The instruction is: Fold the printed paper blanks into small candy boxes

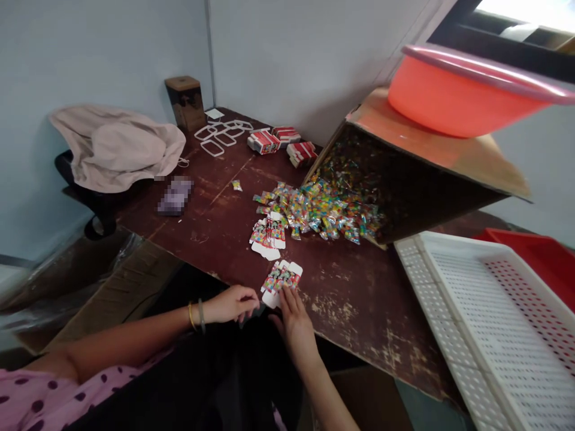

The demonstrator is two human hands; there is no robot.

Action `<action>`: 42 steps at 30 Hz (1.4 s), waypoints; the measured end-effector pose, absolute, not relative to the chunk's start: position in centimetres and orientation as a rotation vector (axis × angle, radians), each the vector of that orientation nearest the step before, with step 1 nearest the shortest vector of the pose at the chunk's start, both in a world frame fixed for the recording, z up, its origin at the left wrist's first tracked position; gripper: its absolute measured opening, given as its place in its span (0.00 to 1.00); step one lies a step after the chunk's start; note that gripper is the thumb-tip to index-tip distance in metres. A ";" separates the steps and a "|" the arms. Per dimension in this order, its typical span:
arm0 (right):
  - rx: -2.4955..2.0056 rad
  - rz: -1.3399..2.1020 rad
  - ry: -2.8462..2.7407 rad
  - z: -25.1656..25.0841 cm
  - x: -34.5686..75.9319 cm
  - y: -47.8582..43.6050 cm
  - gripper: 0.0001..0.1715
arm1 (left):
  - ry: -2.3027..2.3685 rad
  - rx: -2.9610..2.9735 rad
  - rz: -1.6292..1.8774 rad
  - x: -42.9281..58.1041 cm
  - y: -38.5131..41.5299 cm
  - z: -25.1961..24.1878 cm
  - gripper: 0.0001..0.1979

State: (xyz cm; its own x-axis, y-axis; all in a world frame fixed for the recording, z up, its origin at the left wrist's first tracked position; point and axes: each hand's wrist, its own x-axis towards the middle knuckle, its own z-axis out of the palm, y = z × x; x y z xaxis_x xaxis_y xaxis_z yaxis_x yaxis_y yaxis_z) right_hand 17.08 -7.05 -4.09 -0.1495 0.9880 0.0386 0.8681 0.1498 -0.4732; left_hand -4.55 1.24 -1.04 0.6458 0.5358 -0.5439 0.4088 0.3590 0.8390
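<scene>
One broad, dark reddish-brown tabletop (332, 287) with a scuffed surface reaches from the near edge to the far pale walls. A large brown cardboard box (372, 123) lies on its side at the far right, its opening facing left and near. A long white perforated plastic basket (435, 299) stands at the near right, with a red plastic tray (530, 251) beyond its right side. On top of the box sits a round pinkish-orange plastic basin (462, 96). A crumpled beige cloth (126, 143) lies at the far left. Small clear packets with multicoloured contents form a loose pile (314, 206) spilling from the box's mouth. A tall brown-and-black box (188, 105) stands in the far corner. At the near edge, the right hand (296, 323) lies with outstretched fingers on flat printed cardboard cartons (281, 276) in red and white. The left hand (233, 303), just left of them, has curled fingers; whether it grips anything cannot be told. Three red-and-white bundles (264, 142) lie farther back, while a second group of flat printed cartons (268, 233) overlaps just beyond the first. A single clear packet (236, 185) lies apart, left of the pile.
</scene>
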 end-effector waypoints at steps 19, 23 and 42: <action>-1.756 0.316 -1.918 1.1 16.4 -7.3 0.16 | 0.693 0.719 0.093 -2.8 3.8 0.7 0.30; -1.548 0.576 -1.920 2.6 12.3 -8.0 0.17 | 0.770 0.662 0.285 -1.9 1.6 0.3 0.21; -1.454 1.210 -1.145 3.8 14.2 -10.3 0.07 | 0.777 1.221 -0.169 -2.2 -0.7 0.6 0.17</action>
